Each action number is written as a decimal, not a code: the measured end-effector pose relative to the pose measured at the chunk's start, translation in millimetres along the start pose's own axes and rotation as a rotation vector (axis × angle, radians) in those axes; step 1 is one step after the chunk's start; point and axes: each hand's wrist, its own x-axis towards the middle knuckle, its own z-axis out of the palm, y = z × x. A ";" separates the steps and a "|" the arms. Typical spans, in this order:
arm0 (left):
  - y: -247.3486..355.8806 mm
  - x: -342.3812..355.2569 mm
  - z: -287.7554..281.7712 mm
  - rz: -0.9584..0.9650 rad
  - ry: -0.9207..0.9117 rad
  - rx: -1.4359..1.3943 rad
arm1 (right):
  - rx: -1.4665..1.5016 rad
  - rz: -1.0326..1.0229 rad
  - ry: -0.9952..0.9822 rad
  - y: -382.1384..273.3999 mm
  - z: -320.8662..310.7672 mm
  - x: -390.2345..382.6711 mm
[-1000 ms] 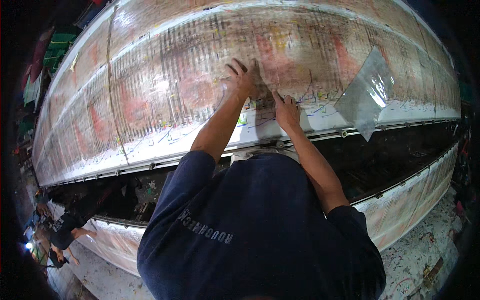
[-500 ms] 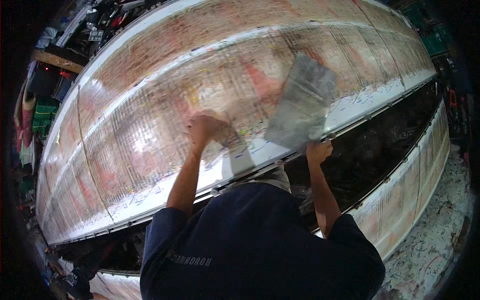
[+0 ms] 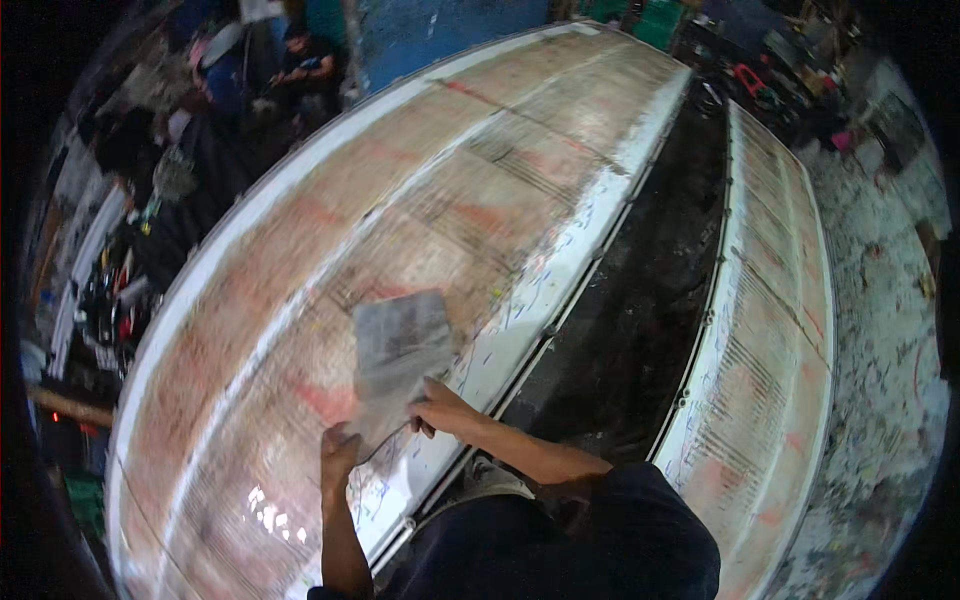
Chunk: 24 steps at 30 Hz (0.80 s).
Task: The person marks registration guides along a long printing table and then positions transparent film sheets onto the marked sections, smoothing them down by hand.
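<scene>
A thin grey rectangular sheet (image 3: 402, 345) is held over a large curved, boat-shaped shell (image 3: 400, 235). My left hand (image 3: 341, 455) is closed at the sheet's near left corner. At its right edge, my right hand (image 3: 440, 408) has its fingers curled around the margin. The sheet looks slightly blurred, and whether it touches the shell beneath I cannot tell. The shell's surface is a patchy tan and red, with ribbed bands and a white border strip (image 3: 545, 285) along its near edge.
To the right lies a second, similar curved shell (image 3: 770, 340), across a dark gap (image 3: 620, 300). Beyond it is a paint-spattered floor (image 3: 880, 350). Another person (image 3: 300, 70) sits at the far left, near a blue wall (image 3: 450, 40). Clutter and tools (image 3: 115, 295) line the left side.
My left hand, which was off the sheet, now grips it along with my right. The view has turned, so the shells run away from me. The sheet now lies left of centre.
</scene>
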 end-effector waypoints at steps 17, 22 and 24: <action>94.0 100.9 205.0 0.448 -0.022 0.464 | -0.551 -0.217 0.501 31.7 -181.7 -2.0; -8.1 102.6 225.4 0.295 -0.009 0.472 | -1.279 0.144 0.538 104.8 -187.5 2.7; -14.4 108.1 232.8 0.265 -0.063 0.373 | -1.376 0.162 0.705 87.4 -175.0 -7.0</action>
